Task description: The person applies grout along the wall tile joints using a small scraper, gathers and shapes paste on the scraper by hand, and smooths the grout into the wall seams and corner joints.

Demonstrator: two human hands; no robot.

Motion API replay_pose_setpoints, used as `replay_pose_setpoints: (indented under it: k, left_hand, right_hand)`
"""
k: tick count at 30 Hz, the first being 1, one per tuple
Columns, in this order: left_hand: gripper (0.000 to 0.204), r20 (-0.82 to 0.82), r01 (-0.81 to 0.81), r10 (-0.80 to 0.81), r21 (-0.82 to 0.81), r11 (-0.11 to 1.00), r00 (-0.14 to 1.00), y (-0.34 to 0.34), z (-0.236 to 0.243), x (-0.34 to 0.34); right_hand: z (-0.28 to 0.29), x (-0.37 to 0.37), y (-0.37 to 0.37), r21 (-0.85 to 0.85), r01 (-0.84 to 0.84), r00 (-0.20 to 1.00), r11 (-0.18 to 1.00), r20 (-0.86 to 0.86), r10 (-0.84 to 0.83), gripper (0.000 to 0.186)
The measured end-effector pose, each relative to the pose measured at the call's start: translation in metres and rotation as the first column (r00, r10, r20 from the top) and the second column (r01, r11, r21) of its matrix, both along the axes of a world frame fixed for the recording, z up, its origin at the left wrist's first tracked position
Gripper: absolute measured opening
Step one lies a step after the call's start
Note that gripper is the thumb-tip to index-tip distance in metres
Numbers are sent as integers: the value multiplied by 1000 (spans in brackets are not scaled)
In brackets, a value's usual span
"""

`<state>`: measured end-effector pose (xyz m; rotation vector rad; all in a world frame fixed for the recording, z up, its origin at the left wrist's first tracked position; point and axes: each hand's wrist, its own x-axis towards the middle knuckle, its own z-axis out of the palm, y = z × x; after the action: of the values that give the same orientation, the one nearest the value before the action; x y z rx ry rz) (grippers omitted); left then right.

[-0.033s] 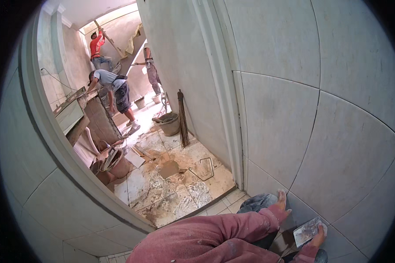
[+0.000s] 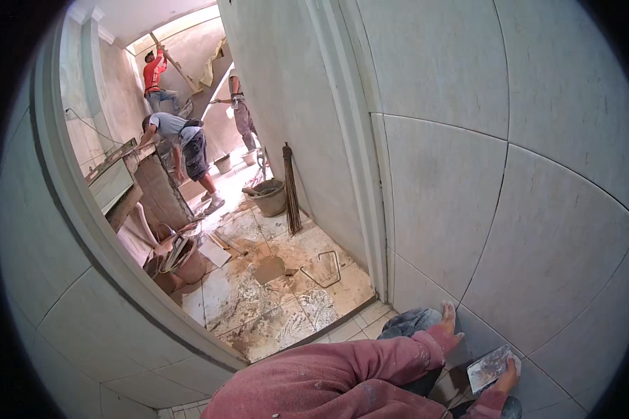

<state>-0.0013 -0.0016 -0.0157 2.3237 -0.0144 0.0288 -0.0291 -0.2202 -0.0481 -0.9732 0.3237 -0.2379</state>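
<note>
My left hand (image 2: 450,324), dusty and below a pink sleeve, rests by the tiled wall (image 2: 444,195) at the lower right, its fingers stretched out with nothing in them, just beside my bent grey-clad knee (image 2: 407,321). Lower and further right, my right hand (image 2: 506,377) grips a flat rectangular tool (image 2: 486,364) smeared with pale grey residue, held low against the wall tiles. Whether the tool touches the tiles I cannot tell.
Through the doorway (image 2: 363,209) lie a bent metal rod (image 2: 337,269) and debris on dusty tiles, a bucket (image 2: 269,200), a stick broom (image 2: 291,195), another bucket (image 2: 189,262) and a broken counter (image 2: 150,185). Three people (image 2: 171,129) work beyond.
</note>
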Motion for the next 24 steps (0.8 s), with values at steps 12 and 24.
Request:
replay_pose_setpoints:
  k: [12,24]
  left_hand:
    - [83,83,-46,37,100,994,996,-3,19,-11]
    - [37,-472,-2,-446,-688,726,760,-18,-5,2]
  right_hand:
    - [16,-9,2,127,9,996,992,-91,2,20]
    - [2,-30,14,-211,-93,942,973,-335,18,21]
